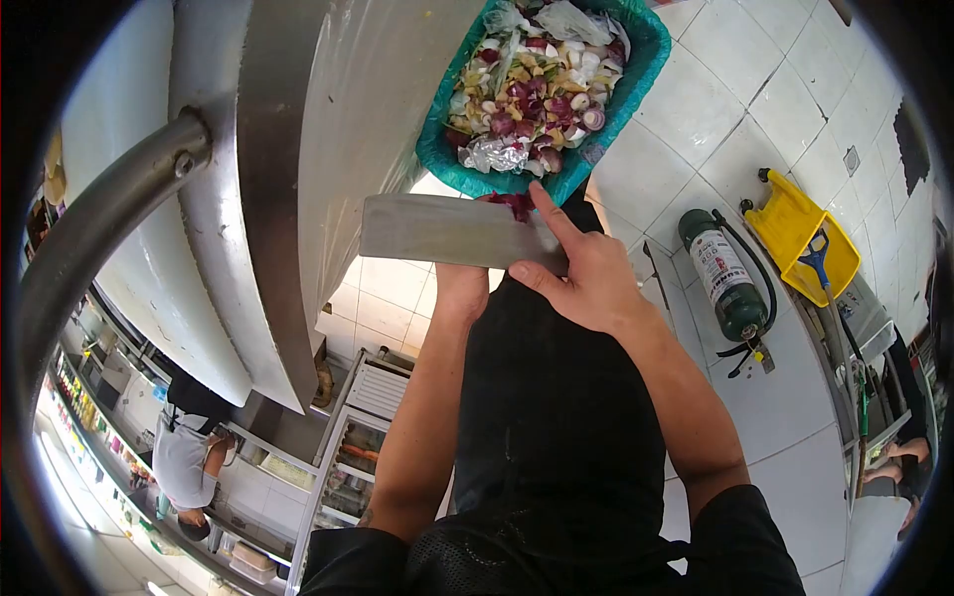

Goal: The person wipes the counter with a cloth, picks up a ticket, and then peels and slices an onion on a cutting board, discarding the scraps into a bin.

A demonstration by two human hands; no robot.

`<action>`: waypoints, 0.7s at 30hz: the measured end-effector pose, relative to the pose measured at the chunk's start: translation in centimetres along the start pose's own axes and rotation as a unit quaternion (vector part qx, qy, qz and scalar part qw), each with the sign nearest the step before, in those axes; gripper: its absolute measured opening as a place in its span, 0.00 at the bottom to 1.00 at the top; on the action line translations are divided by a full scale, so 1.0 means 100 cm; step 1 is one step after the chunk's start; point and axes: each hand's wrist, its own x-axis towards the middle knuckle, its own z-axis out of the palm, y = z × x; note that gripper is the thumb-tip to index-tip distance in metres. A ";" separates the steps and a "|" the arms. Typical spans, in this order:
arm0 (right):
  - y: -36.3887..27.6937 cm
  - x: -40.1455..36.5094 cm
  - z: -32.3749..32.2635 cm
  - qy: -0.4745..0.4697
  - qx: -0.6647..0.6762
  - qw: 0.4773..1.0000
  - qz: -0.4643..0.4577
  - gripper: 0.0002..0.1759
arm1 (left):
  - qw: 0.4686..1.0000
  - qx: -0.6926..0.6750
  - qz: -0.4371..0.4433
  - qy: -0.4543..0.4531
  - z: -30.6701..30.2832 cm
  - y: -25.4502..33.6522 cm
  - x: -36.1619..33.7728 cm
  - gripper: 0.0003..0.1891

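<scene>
A wide steel cleaver (447,228) lies level across the view, with its blade pointing left. My right hand (591,278) is closed at the blade's right end, the thumb along the lower edge and the index finger stretched forward. Dark red onion skin (517,205) shows at the blade's upper edge, beside that fingertip. Behind the cleaver is my left hand (462,288); the blade hides its fingers. Just beyond both hands stands a bin with a green liner (434,159), full of onion scraps (527,99), peelings, crumpled foil and clear plastic.
A steel counter (268,199) with a curved metal pipe (109,189) runs along the left. On the tiled floor at right are a green fire extinguisher (725,278) and a yellow dustpan (803,238). Another person (187,462) is in the lower left background.
</scene>
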 end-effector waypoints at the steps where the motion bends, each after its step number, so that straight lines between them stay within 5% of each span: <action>1: -0.001 0.000 -0.002 -0.009 -0.007 1.000 -0.005 0.51 | 1.000 0.014 -0.001 -0.006 -0.001 0.001 0.000 0.21; 5: 0.006 0.003 -0.003 -0.054 0.014 0.998 0.010 0.50 | 0.994 0.098 0.037 -0.018 0.002 0.010 -0.001 0.21; 8: 0.034 0.011 0.009 -0.025 0.177 0.983 0.037 0.47 | 0.997 0.060 0.006 -0.046 0.004 0.017 -0.003 0.22; 10: 0.040 0.022 0.000 -0.112 0.481 0.854 0.165 0.45 | 0.998 0.047 -0.004 -0.039 0.013 0.023 -0.006 0.21; 15: 0.027 0.025 -0.007 -0.054 0.461 0.863 0.202 0.43 | 0.999 0.023 -0.003 -0.027 0.013 0.020 -0.005 0.23; 17: 0.029 0.021 -0.001 -0.004 0.302 0.941 0.152 0.43 | 0.999 0.023 -0.003 -0.024 0.012 0.017 -0.003 0.23; 21: 0.034 0.020 0.014 -0.009 0.271 0.959 0.083 0.43 | 0.999 0.032 -0.008 -0.005 0.013 0.018 -0.003 0.22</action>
